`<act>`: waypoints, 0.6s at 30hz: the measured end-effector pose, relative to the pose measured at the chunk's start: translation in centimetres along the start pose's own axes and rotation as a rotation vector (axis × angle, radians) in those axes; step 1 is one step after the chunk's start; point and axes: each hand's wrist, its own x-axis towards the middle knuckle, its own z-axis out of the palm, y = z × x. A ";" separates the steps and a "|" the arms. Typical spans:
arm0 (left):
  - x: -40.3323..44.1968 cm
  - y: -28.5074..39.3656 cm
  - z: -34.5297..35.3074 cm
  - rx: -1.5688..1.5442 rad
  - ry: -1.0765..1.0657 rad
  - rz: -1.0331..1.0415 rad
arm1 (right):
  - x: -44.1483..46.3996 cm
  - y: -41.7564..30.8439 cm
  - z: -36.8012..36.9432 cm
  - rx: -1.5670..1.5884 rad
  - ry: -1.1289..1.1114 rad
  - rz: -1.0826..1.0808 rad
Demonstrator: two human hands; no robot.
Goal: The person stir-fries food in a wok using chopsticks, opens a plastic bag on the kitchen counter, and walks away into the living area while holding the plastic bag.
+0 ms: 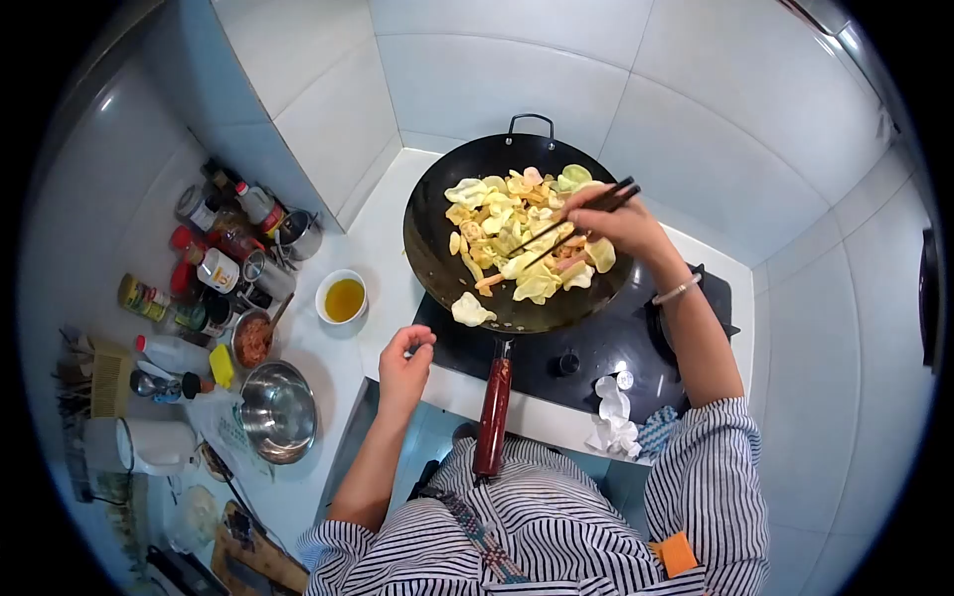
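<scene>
A black wok (427,233) sits on the stove, its dark red handle (493,412) pointing toward my body. Inside it lies a heap of pale yellow, curled, cracker-like pieces (532,223), a few tinted green or pink. My right hand (621,223) grips a pair of dark chopsticks (547,236) over the wok, with their tips among the pieces. One pale piece (471,310) rests apart on the wok's near wall. My left hand (405,368) hovers left of the handle, fingers curled in and nothing visible in them.
A white bowl of yellow oil (344,300), a steel bowl (278,412) and a bowl of minced meat (253,338) stand on the left counter. Several bottles (217,268) crowd behind them. Crumpled white tissue (614,417) lies at the stove's front right. Tiled walls enclose the back.
</scene>
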 end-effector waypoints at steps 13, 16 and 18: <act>-3.1 -1.1 -2.0 0.011 0.030 -0.099 | -0.4 1.3 5.3 -0.188 0.034 -0.184; -3.4 -1.4 -2.1 -0.011 0.048 -0.135 | -0.7 -0.4 7.1 0.244 -0.038 -0.125; -3.2 -1.3 -2.0 -0.056 0.033 -0.141 | -0.3 -0.4 8.1 0.354 -0.022 -0.102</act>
